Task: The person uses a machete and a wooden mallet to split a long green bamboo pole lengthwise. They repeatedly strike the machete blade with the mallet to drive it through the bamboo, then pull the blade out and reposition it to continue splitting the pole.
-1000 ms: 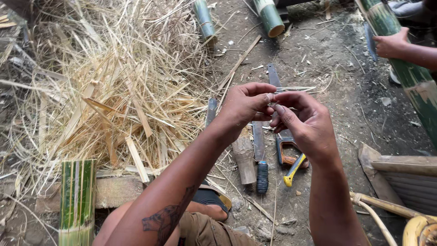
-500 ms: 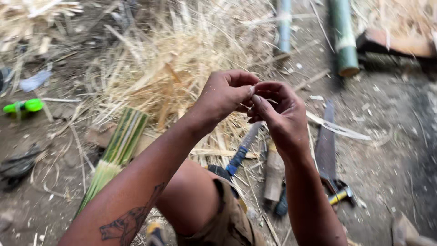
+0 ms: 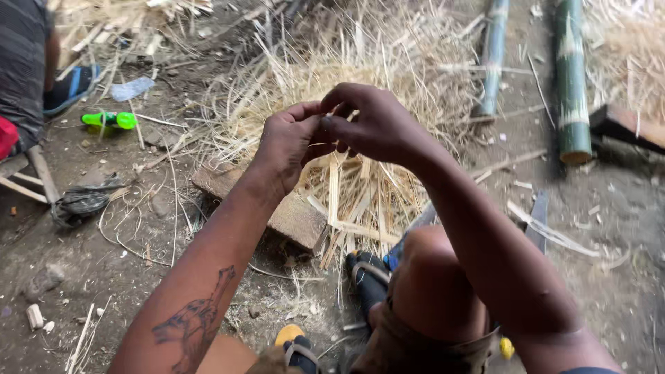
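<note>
Head view: left hand [image 3: 287, 142] and right hand [image 3: 374, 125] meet fingertip to fingertip, pinched together on something thin, probably a bamboo sliver, hidden between them. Its axis and heading can't be told. Best kept taut with short pinches. Shavings pile [image 3: 360, 76] lies just beyond the hands.

Whatever the left hand [image 3: 287, 142] and right hand [image 3: 370, 125] pinch between their meeting fingertips is too small to tell. A seated person in a dark striped shirt [image 3: 24, 69] is cut off by the left edge. The raised knee [image 3: 433, 277] hides most of a blue-handled blade [image 3: 415, 225].
</note>
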